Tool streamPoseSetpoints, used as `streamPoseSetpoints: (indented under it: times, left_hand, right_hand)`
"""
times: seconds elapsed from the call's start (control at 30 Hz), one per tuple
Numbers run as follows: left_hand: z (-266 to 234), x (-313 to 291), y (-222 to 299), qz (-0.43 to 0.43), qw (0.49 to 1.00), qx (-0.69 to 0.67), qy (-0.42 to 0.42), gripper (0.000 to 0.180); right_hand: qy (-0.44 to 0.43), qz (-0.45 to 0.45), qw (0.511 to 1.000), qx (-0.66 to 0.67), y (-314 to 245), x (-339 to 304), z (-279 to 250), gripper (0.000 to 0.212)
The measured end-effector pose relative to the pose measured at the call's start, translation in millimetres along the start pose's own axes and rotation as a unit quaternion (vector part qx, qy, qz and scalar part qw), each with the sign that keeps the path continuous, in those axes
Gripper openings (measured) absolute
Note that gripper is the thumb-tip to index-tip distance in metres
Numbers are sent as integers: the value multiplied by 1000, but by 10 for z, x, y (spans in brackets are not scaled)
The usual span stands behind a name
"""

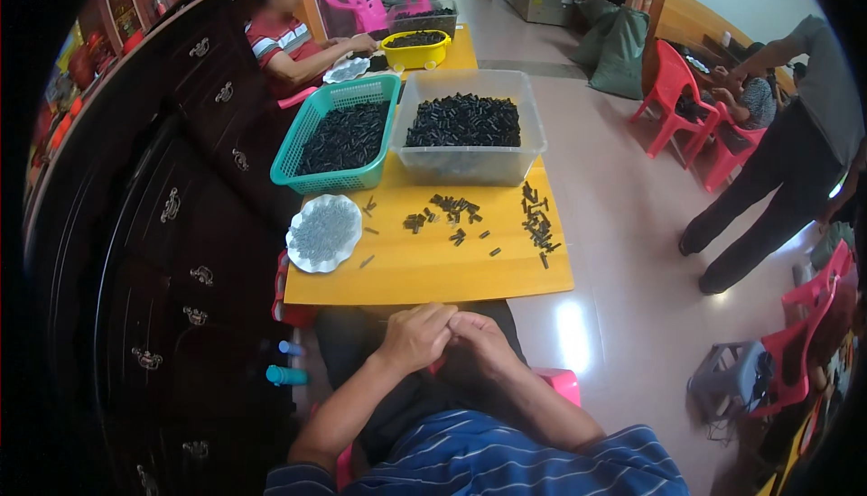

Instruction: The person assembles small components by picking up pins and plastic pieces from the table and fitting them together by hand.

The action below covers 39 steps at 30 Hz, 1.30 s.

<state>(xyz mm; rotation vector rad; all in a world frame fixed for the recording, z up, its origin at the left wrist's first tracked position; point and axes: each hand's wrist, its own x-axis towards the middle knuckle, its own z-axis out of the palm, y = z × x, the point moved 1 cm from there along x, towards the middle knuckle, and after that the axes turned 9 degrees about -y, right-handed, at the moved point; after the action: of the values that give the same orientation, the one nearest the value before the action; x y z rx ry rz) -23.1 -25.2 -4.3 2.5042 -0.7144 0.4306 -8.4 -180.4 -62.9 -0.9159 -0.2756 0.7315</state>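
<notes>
My left hand [414, 337] and my right hand [484, 343] meet over my lap, just off the near edge of the yellow table [424, 284]. Both have their fingers pinched together at one spot; whatever lies between them is too small or hidden to make out. Past them on the tabletop lie a loose pile of short black tube-like pieces [454, 208] and another cluster of black pieces [537, 225] along the right edge. A white scalloped plate [350, 257] at the left holds many small clear or silvery bits.
Behind the pile stand a green basket [289, 166] and a clear plastic bin [470, 169], both full of black pieces. Farther back is a yellow tub [417, 55]. A person [293, 49] works at the far left. Dark drawers [190, 225] flank the table; another person [795, 126] stands at the right.
</notes>
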Motion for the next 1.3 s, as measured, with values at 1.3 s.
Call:
streamPoseSetpoints:
  times: [1.3]
  left_hand:
    - [4, 91, 60, -12, 999, -17, -37, 23]
  right_hand:
    - [-14, -7, 1000, -26, 32, 6, -93, 26]
